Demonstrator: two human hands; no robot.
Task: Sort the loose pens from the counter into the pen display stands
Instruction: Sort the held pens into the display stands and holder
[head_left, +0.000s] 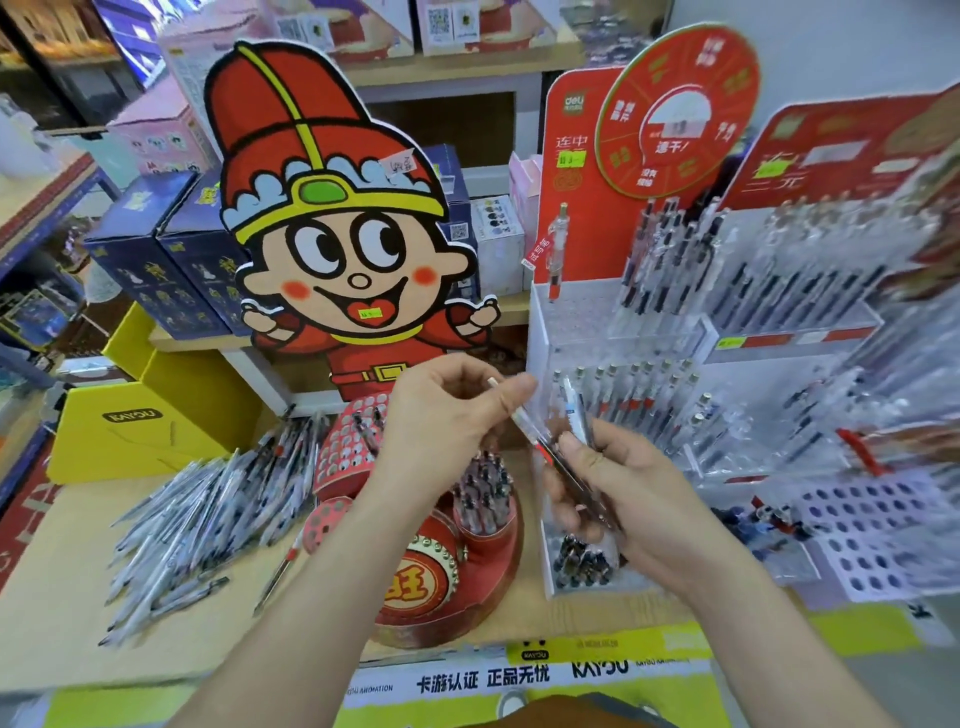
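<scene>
My left hand (447, 410) pinches the upper end of a clear pen with a red band (522, 423). My right hand (618, 493) grips a small bunch of pens (579, 415), their tips pointing up. Both hands hover over the counter, between the red cartoon-figure pen stand (441, 582) and the white tiered pen stand (545, 338). A big heap of loose pens (208, 525) lies on the counter at the left. The red stand's cups hold several pens (483, 493).
A yellow box (135, 426) stands behind the pen heap. A white perforated pen stand (883, 535) sits at the right, with more clear stands full of pens (795, 280) behind it. Boxes fill the shelves at the back. The counter's front edge carries a yellow-green banner (597, 660).
</scene>
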